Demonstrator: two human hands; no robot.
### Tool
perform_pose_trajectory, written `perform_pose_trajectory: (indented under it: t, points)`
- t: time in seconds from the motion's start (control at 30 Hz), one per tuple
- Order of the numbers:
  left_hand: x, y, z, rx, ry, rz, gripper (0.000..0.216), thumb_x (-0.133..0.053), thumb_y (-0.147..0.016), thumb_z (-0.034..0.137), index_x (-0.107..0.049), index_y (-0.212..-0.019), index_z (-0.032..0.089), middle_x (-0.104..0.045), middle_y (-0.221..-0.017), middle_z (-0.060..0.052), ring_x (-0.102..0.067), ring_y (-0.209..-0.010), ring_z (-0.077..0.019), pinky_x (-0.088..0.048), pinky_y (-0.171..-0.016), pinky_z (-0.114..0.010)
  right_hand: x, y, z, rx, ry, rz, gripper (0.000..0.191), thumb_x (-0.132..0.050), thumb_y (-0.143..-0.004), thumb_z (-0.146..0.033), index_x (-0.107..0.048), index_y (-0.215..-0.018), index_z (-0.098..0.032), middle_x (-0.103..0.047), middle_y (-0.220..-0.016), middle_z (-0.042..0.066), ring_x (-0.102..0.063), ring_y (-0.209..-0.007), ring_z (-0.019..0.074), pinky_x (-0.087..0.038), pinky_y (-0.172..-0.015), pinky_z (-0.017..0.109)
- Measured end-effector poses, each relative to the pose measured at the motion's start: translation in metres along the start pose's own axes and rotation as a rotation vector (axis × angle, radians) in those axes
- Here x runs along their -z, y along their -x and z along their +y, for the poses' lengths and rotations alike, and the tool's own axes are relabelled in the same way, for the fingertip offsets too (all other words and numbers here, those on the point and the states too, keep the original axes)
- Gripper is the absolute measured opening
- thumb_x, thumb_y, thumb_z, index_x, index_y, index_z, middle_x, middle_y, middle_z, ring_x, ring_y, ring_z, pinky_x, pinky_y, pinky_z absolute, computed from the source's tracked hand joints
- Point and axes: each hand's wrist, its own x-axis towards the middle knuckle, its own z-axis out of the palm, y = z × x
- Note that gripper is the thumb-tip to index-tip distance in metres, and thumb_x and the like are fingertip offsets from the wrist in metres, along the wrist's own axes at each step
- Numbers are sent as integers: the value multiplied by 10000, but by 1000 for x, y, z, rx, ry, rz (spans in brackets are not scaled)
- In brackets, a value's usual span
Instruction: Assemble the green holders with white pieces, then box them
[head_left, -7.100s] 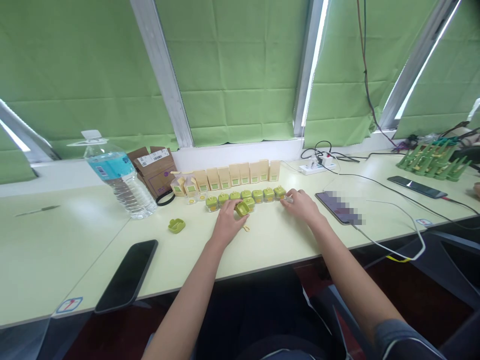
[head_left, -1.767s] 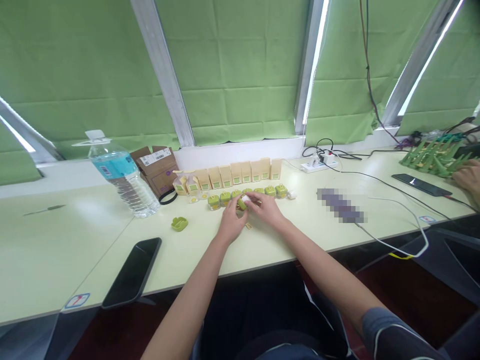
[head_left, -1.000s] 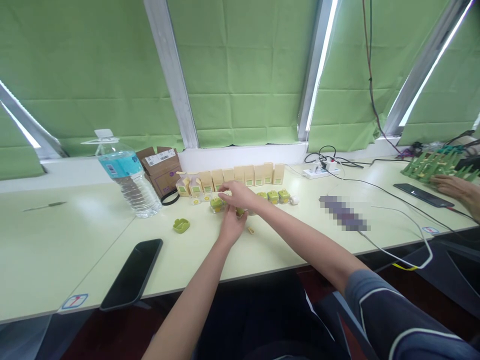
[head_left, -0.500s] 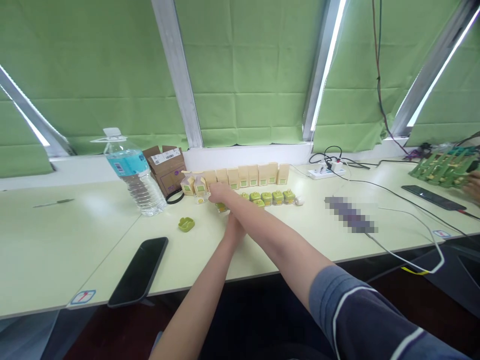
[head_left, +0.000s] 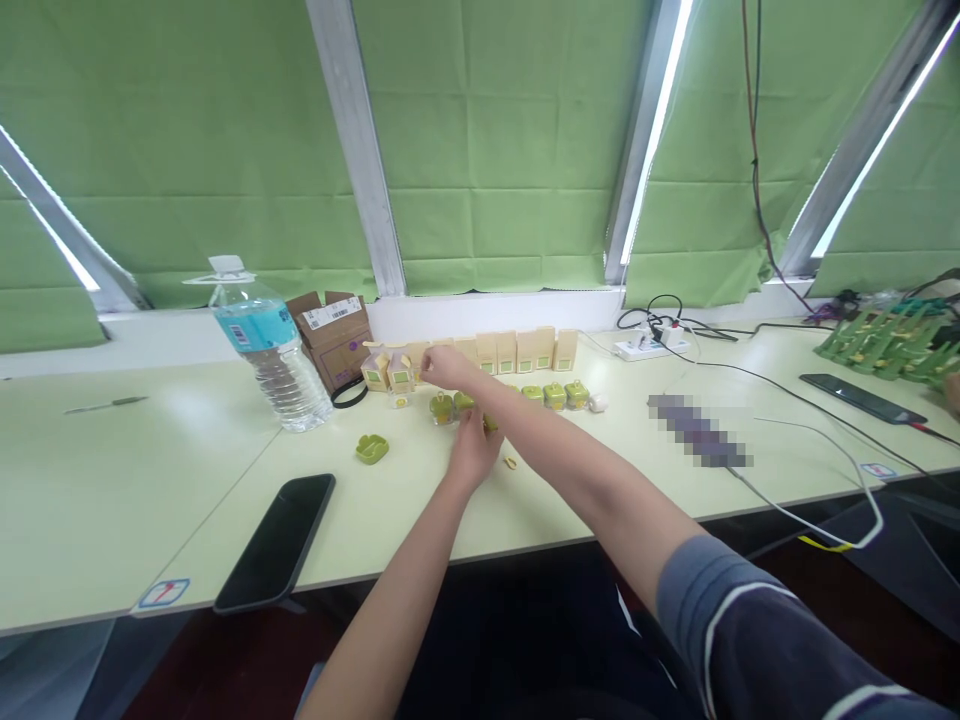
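Observation:
My left hand (head_left: 474,448) is closed at the front of a row of small clear jars with green lids. Its fingers are around a green-lidded jar (head_left: 491,422), mostly hidden by the hand and my right forearm. My right hand (head_left: 444,368) reaches across above it, fingers curled, in front of the cream paper boxes (head_left: 506,352); whatever it holds is hidden. Two jars (head_left: 441,408) stand just below it, and more jars (head_left: 555,396) continue right of the forearm. A small yellow ring-like piece (head_left: 510,463) lies between my forearms.
A green shaped piece (head_left: 372,449) and a black phone (head_left: 275,540) lie to the left. Behind them stand a water bottle (head_left: 271,350) and a brown carton (head_left: 335,340). A power strip (head_left: 651,345) and cables lie at the right, with another phone (head_left: 862,398).
My right hand has lifted away from the jars and back toward the boxes, uncovering two green-lidded jars. My left hand has moved up slightly. The yellow piece now shows.

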Motion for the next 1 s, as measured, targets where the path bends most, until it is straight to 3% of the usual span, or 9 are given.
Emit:
perform_pose_trajectory:
  t: [0.07, 0.2, 0.37, 0.53, 0.7, 0.83, 1.0]
  points:
    - [1, 2, 2, 13, -3, 0, 439, -636, -848, 245, -569, -1280, 199, -581, -1100, -118, -615, -852, -216, -522, -866, -423, 16, 10, 11, 54, -85, 96, 215, -657, -876, -277, -674, -1056, -160, -711, -1166, 98, -661, -1066, 213, -527, -897, 313]
    - [1, 3, 2, -12, 15, 29, 460, -641, -851, 237, -571, -1305, 230, -584, -1167, -116, -624, -971, -238, -499, -960, -450, 43, 47, 43, 80, -341, 234, 399, -770, -774, -314, -625, -1114, -163, -688, -1121, 90, -665, -973, 193, -543, -849, 325]
    - [0, 2, -2, -8, 60, 38, 456, -679, -829, 217, -584, -1274, 229, -594, -1187, -108, -646, -933, -219, -515, -953, -442, 54, 102, 83, 54, -612, 316, 549, -802, -719, -337, -568, -1198, -206, -630, -1140, 79, -683, -897, 166, -571, -823, 331]
    - [0, -1, -4, -9, 101, 50, 450, -688, -816, 171, -594, -1254, 218, -620, -1200, -115, -665, -906, -201, -542, -919, -423, 48, 149, 107, -1, -803, 368, 617, -802, -728, -358, -530, -1264, -218, -576, -1255, 121, -707, -952, 196, -591, -845, 368]
    - [2, -4, -4, -30, 186, 73, 452, -700, -804, 160, -605, -1243, 215, -654, -1204, -108, -682, -911, -192, -565, -892, -398, 29, 178, 117, -37, -826, 390, 663, -810, -735, -392, -512, -1304, -230, -667, -1237, 136, -693, -1005, 229, -605, -819, 397]
    - [2, -6, -4, -73, 219, 113, 460, -727, -792, 172, -624, -1238, 218, -635, -1254, -107, -684, -919, -186, -572, -897, -383, 17, 190, 116, -35, -755, 395, 507, -803, -762, -409, -626, -1197, -219, -705, -1212, 115, -679, -1079, 220, -581, -915, 388]
    - [2, -6, -3, -123, 274, 107, 484, -764, -760, 155, -646, -1222, 235, -607, -1287, -92, -681, -951, -188, -577, -911, -384, 16, 198, 111, -13, -680, 386, 444, -775, -790, -446, -717, -1180, -243, -686, -1219, 93, -667, -1035, 206, -600, -856, 343]
